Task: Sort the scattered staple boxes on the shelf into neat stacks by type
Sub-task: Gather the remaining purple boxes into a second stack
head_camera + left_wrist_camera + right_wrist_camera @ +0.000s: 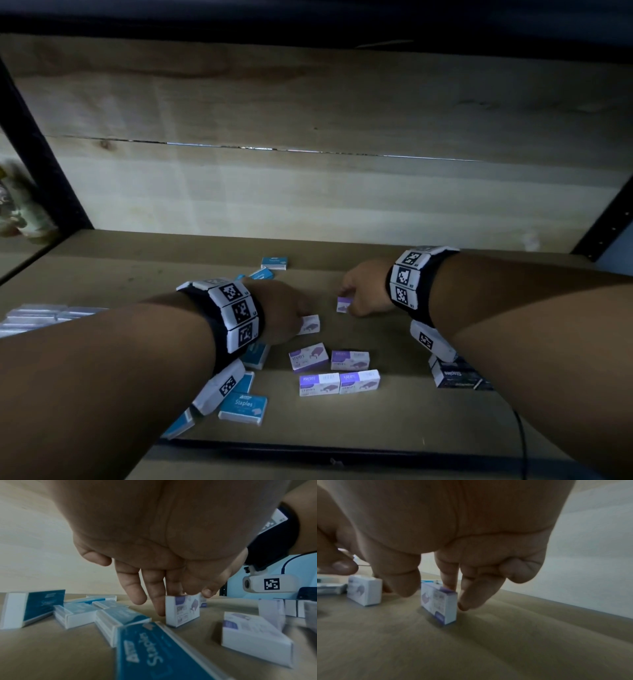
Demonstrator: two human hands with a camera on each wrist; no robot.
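Small purple-and-white staple boxes and blue staple boxes lie scattered on the brown shelf (428,421). My left hand (297,317) reaches down over one purple box (310,323). In the left wrist view that box (181,610) stands tilted on its edge, pinched between the fingers (158,605) at its left end and the thumb at its upper right corner. My right hand (351,300) is over another purple box (343,304). In the right wrist view this box (439,605) stands on end, with two fingertips (469,601) touching its top and right side and the thumb held apart.
Several more purple boxes (334,371) lie in front of my hands. Blue boxes (243,407) are spread on the left and at the back (274,263). Dark staple boxes (457,373) sit under my right forearm. Clear packs (41,315) lie far left. The wooden back wall (308,192) is close behind.
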